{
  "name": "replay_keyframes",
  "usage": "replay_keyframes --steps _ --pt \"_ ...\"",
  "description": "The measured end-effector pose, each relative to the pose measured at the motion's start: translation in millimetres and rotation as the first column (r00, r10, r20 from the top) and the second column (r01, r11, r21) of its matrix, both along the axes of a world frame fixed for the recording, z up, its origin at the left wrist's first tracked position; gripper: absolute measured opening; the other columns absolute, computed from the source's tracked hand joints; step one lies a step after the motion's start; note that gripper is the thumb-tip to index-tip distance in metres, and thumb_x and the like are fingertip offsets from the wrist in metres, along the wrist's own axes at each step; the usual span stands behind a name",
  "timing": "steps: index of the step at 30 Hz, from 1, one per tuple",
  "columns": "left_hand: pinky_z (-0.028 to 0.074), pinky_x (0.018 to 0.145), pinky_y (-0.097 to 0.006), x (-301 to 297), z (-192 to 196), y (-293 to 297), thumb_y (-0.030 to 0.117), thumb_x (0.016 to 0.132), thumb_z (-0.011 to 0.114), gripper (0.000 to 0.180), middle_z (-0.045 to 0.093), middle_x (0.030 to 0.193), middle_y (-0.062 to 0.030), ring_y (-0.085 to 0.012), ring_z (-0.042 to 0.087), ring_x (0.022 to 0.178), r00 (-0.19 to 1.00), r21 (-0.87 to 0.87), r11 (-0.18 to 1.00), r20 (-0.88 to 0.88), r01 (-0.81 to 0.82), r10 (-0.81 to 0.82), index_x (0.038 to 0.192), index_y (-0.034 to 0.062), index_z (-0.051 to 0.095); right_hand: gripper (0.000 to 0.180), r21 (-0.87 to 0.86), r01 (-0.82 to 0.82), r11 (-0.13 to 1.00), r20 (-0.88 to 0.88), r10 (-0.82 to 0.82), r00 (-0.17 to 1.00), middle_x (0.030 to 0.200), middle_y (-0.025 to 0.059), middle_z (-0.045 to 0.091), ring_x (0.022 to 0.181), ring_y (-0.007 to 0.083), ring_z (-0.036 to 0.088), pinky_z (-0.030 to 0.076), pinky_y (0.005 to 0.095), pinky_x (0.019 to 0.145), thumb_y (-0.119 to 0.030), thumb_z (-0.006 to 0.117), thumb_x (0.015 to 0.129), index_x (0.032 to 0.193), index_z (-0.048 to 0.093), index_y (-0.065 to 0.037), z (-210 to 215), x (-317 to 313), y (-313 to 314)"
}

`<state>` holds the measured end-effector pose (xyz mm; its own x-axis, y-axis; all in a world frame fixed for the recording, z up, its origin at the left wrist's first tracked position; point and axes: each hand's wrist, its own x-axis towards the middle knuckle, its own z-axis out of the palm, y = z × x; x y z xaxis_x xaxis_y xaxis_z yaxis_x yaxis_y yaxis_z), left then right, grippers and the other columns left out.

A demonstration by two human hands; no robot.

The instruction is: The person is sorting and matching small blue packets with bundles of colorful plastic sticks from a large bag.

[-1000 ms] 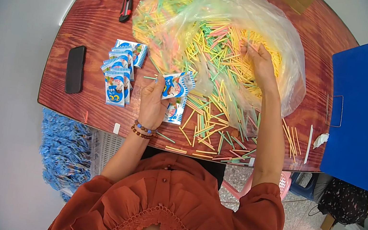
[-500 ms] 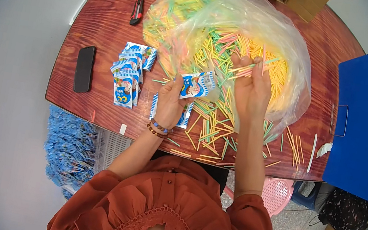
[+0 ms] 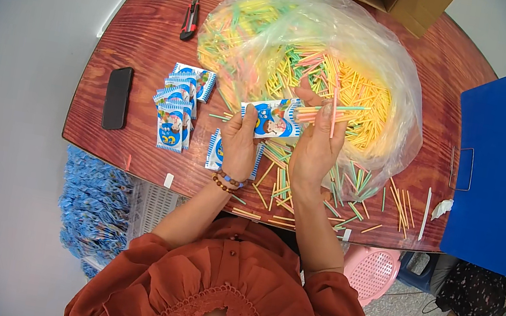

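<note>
The left hand pinches a small blue-and-white packet by its left end, fingers closed on it, while the right hand grips a bunch of coloured sticks with their tips at the packet's open right end, just above the big bag of loose sticks. The bunch fans out past the fingertips, so a few sticks could miss the mouth and drop among those already strewn on the table below the wrists; the thin packet, held at one end only, could also buckle or tear under the push
</note>
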<state>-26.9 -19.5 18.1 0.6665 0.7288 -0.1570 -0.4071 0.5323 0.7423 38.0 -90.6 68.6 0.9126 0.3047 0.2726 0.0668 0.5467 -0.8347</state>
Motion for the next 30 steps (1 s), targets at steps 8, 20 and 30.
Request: replay_keyframes --steps 8,20,30 --pt "0.046 0.061 -0.02 25 -5 -6 0.025 0.099 0.052 0.028 0.064 0.081 0.0016 -0.0019 0.056 0.071 0.997 -0.004 0.999 0.047 -0.053 0.053 0.087 0.0024 0.064 0.039 0.042 -0.058 0.997 -0.076 0.061 0.995 0.141 0.0168 0.044 0.126 0.0202 0.043 0.033 0.034 0.105 -0.018 0.046 0.099 0.132 0.043 0.003 -9 5 4" --pt "0.055 0.066 -0.027 69 -2 2 0.027 0.1 0.049 0.026 0.068 0.093 -0.0039 -0.0122 0.066 0.08 0.965 -0.082 0.989 0.244 0.123 -0.1 0.103 0.0052 0.061 0.051 -0.084 -0.196 0.977 0.025 0.199 0.98 0.139 0.0123 0.044 0.113 0.0179 0.054 0.045 0.0313 0.093 -0.008 0.055 0.092 0.14 0.038 0.0 -13 63 -8" --pt "0.054 0.084 -0.036 59 14 13 0.029 0.099 0.049 0.03 0.064 0.111 -0.0068 -0.0178 0.062 0.102 0.88 -0.156 0.95 0.442 0.269 -0.177 0.116 0.0061 0.057 0.027 -0.265 -0.124 0.956 0.165 0.171 0.971 0.109 0.0062 0.063 0.095 0.0109 0.058 0.046 0.024 0.085 -0.009 0.058 0.093 0.117 0.059 0.002 11 64 -4"
